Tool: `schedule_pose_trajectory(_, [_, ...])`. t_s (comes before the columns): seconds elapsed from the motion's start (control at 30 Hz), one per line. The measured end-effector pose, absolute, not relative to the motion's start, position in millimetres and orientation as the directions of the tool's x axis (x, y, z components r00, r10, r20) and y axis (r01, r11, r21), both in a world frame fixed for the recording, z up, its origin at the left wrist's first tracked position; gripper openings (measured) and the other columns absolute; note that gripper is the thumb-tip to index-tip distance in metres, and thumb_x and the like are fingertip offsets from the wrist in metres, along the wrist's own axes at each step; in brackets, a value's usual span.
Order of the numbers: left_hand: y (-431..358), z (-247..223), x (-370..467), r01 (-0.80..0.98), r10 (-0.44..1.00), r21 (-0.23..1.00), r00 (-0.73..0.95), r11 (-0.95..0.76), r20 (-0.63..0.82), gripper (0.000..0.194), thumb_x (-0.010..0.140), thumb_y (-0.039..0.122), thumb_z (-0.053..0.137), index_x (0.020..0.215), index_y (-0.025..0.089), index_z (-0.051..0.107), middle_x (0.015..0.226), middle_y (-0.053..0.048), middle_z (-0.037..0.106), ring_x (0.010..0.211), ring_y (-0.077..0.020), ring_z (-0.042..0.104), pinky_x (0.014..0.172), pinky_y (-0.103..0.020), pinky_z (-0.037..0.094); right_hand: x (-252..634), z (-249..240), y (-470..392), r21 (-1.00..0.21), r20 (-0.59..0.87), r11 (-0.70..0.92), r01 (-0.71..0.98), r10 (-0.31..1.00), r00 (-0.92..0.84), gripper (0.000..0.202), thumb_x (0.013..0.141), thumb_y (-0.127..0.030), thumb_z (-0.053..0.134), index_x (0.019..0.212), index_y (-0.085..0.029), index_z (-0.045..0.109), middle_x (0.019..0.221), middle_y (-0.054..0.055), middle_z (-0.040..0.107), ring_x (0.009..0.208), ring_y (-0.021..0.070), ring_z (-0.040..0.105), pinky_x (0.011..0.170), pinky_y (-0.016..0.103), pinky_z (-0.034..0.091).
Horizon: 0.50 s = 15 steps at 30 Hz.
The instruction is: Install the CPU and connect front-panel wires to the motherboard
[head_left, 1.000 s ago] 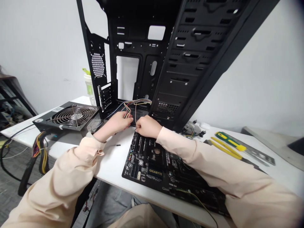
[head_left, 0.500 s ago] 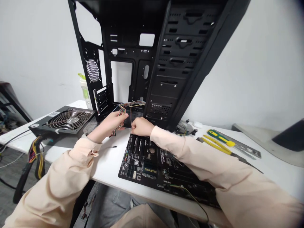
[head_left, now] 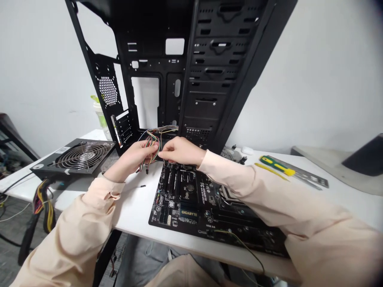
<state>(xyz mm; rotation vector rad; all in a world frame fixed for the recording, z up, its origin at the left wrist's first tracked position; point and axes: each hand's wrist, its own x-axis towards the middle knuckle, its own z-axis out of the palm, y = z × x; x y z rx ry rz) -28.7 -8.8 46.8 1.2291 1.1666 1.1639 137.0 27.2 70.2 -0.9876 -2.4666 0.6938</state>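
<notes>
A bundle of thin coloured wires point(head_left: 152, 140) runs out of the bottom of the black computer case point(head_left: 203, 91). My left hand point(head_left: 136, 156) is closed around this bundle, and small black connectors hang below the fingers. Just right of it, my right hand point(head_left: 179, 151) pinches at one of the wires, thumb and forefinger together, above the motherboard's back edge. The black motherboard point(head_left: 189, 199) lies flat on the white table, partly covered by my right forearm. A yellow-green wire point(head_left: 243, 244) trails from its front edge.
A power supply point(head_left: 80, 157) with thick cables sits at the left, before a bottle point(head_left: 101, 115). At the right lie a green and yellow screwdriver point(head_left: 275, 165), a yellow-handled tool point(head_left: 269, 170) and a metal plate point(head_left: 311, 177). A small black connector point(head_left: 143, 186) lies on the table point(head_left: 131, 215).
My right hand has risen slightly and turned, its pinch now beside the bundle in my left hand. The case appears shifted left in the view.
</notes>
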Motion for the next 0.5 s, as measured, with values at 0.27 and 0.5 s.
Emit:
schedule_pose_trajectory(0.27, [-8, 48, -28, 0.035, 1.0, 0.999, 0.018, -0.009, 0.008, 0.009, 0.071, 0.017, 0.065, 0.075, 0.013, 0.058, 0.055, 0.004, 0.049, 0.043, -0.0056, 0.039, 0.041, -0.018, 0.028, 119, 45, 35, -0.781, 0.064, 0.419, 0.464, 0.792, -0.607, 0.027, 0.082, -0.031, 0.06, 0.061, -0.014, 0.06, 0.052, -0.002, 0.058, 0.048, 0.0084, 0.054, 0.051, 0.02, 0.041])
schedule_pose_trajectory(0.5, [-9, 49, -26, 0.029, 0.999, 0.999, -0.034, 0.023, -0.022, 0.012, 0.073, 0.011, 0.058, 0.084, 0.014, 0.056, 0.061, 0.001, 0.056, 0.049, -0.0091, 0.052, 0.045, -0.018, 0.036, 114, 48, 30, -0.856, 0.076, 0.328, 0.4, 0.844, -0.531, 0.019, 0.081, -0.018, 0.06, 0.063, -0.014, 0.06, 0.051, -0.003, 0.056, 0.049, 0.0067, 0.053, 0.05, 0.018, 0.042])
